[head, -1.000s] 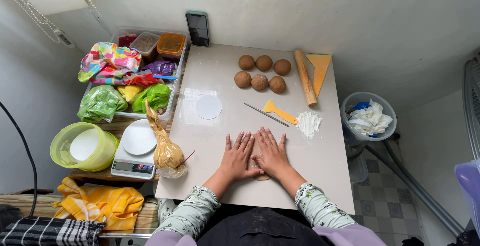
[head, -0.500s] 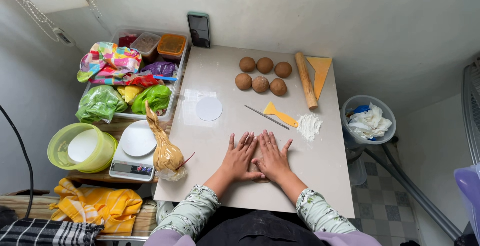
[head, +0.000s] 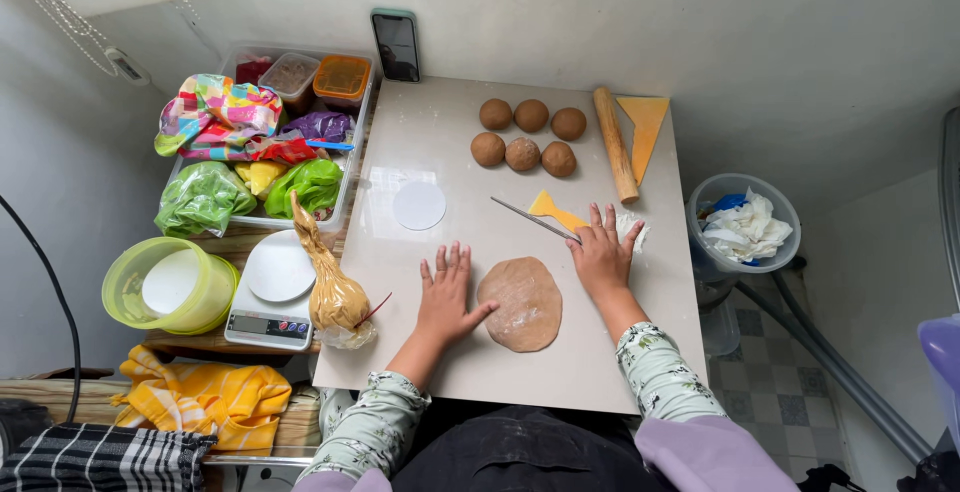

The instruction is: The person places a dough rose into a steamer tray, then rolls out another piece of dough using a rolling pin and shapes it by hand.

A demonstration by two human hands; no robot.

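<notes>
While our left hand (head: 447, 297) lies open and flat on the worktop (head: 440, 127), its thumb touches the edge of the flattened brown dough (head: 522, 304) lying between our hands. Our right hand (head: 602, 254) rests open, fingers spread, just beside a knife (head: 530, 218) and a yellow scraper (head: 556, 211). Six dough balls (head: 527, 133) sit farther back, near a rolling pin (head: 615, 144).

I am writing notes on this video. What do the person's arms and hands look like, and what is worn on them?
Both arms wear long, pale green sleeves with a small dark floral print, ending at the wrists. The left hand and right hand are bare: no gloves are visible, and I can see no rings or watch.
</notes>
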